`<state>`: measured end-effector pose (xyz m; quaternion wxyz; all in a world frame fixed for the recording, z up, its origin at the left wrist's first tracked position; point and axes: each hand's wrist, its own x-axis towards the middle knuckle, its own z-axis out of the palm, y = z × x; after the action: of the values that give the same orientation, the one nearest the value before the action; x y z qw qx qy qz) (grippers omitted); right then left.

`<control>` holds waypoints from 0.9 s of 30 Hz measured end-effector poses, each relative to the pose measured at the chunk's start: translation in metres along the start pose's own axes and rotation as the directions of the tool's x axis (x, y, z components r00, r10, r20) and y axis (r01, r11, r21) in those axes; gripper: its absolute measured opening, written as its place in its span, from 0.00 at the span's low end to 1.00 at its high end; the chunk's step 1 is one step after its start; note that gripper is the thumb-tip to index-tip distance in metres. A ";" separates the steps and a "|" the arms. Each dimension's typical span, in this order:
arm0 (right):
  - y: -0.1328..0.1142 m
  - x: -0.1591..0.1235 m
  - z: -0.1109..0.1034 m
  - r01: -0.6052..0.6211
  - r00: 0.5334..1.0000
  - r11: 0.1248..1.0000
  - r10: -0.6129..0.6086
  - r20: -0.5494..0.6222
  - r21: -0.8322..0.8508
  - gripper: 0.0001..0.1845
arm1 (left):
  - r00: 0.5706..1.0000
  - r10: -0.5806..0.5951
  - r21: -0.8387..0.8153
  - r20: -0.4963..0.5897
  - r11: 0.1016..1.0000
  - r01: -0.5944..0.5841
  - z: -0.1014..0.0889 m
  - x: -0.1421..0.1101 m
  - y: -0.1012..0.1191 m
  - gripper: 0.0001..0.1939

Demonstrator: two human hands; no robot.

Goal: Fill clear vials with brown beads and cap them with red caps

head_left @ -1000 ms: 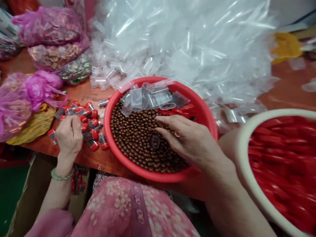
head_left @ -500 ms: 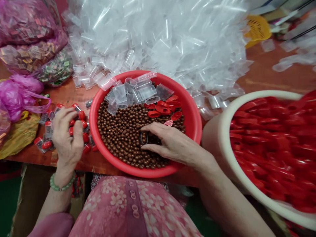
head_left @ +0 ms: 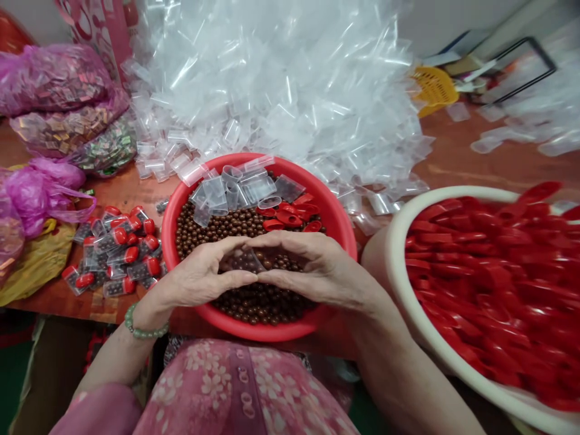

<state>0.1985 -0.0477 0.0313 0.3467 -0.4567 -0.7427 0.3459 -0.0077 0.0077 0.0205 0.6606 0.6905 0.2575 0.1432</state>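
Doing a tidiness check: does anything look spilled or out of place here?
One clear case lies across the back-left rim of the red basin, looking askew, half out. I see no loose brown balls outside it.

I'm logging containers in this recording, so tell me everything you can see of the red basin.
The red basin is round and smooth, apparently plastic, with a thick rim. It sits upright near the front edge of the table. Brown beads cover much of its inside, with clear plastic pieces and red caps toward the back. Both hands partly hide it; whether they touch its rim is unclear.
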 end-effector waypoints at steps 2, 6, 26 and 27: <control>0.002 0.000 0.002 0.001 1.000 1.000 0.000 -0.019 0.025 0.15 | 1.000 -0.018 -0.155 0.011 0.988 0.020 0.000 0.001 -0.003 0.23; 0.006 0.001 0.007 -0.010 0.998 0.997 0.015 -0.057 0.073 0.08 | 0.997 -0.081 -0.269 0.010 0.960 0.080 0.002 0.001 -0.008 0.23; 0.013 0.009 0.016 -0.217 0.976 0.932 0.208 0.060 0.290 0.14 | 0.988 -0.143 -0.296 -0.055 0.947 0.121 -0.005 0.005 -0.013 0.25; 0.013 0.008 0.016 -0.215 0.977 0.935 0.209 0.051 0.282 0.14 | 0.984 -0.154 -0.304 -0.084 0.945 0.122 -0.005 0.005 -0.012 0.24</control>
<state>0.1878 -0.0387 0.0136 0.3620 -0.4756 -0.6348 0.4897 -0.0082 0.0147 0.0082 0.7506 0.5549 0.3159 0.1702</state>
